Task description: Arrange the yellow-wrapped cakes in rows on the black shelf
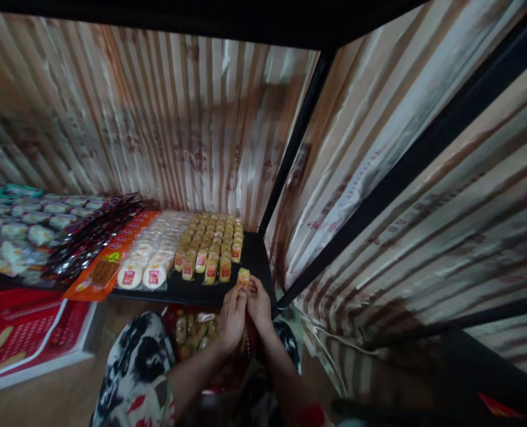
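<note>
A small wrapped yellow snack with an orange-red label sits upright at the fingertips of both hands, above the front edge of the black shelf. My left hand closes on its lower left side, and my right hand grips it from the right. Just left of it stand rows of similar wrapped yellow snacks. Below my forearms is a red container holding more yellow packs, partly hidden by my left arm.
Along the shelf lie clear packs of round white cakes, orange snack bags, dark glossy packs and white-and-teal packs. A black post rises at the shelf corner, before striped sheeting. A red-and-white printed box is lower left.
</note>
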Tool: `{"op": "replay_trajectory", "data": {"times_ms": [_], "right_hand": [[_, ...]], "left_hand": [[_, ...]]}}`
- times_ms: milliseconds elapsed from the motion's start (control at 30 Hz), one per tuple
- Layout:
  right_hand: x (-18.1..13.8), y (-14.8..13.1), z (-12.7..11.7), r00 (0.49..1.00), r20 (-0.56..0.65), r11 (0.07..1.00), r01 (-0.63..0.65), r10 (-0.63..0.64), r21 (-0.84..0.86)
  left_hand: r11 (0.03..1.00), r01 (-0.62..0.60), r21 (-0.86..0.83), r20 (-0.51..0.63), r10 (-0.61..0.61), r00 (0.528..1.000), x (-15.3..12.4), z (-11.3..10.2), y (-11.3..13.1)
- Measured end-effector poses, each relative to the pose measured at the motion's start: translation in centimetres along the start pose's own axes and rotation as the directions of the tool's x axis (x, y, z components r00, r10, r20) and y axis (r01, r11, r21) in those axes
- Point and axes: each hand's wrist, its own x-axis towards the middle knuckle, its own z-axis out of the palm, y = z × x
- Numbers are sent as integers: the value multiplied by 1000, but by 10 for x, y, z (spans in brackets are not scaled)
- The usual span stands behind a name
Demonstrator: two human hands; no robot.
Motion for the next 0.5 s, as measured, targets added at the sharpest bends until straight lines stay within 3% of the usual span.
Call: {"op": "replay_trajectory", "data": {"times_ms": [500], "right_hand": [[67,3,26,998,28,998,56,-57,39]], "left_hand": [[985,160,-64,63,-156,986,55,22,11]]}}
